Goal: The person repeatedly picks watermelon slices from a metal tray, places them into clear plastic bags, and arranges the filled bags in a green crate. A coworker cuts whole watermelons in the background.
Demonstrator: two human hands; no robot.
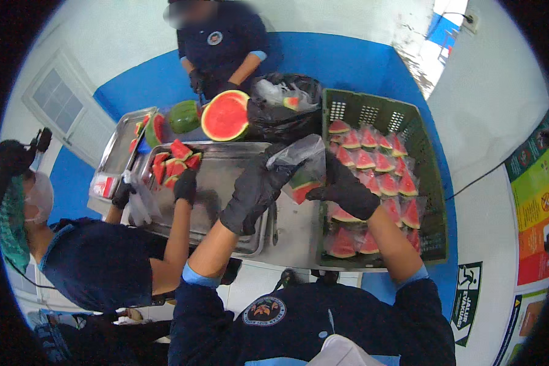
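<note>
Above the table, between my two hands, is a clear plastic bag point(308, 149) with a watermelon slice point(303, 191) at its lower end. My left hand point(255, 190), in a black glove, grips the bag from the left. My right hand point(351, 196), gloved alike, closes on the bag's right side with its fingertips against the slice. Beneath my right forearm stands a dark green crate point(434, 207), where bagged watermelon wedges point(384, 183) lie in rows. To the left of my left hand is a metal tray point(233, 160) with loose watermelon pieces point(175, 163) at its far left.
A co-worker's gloved hand point(185, 186) is over the tray; their other hand is by plastic bags point(143, 204). Behind the tray sit a cut watermelon point(226, 119), a green watermelon piece point(184, 116) and a black bin bag point(265, 116). Another person point(226, 43) stands across the table.
</note>
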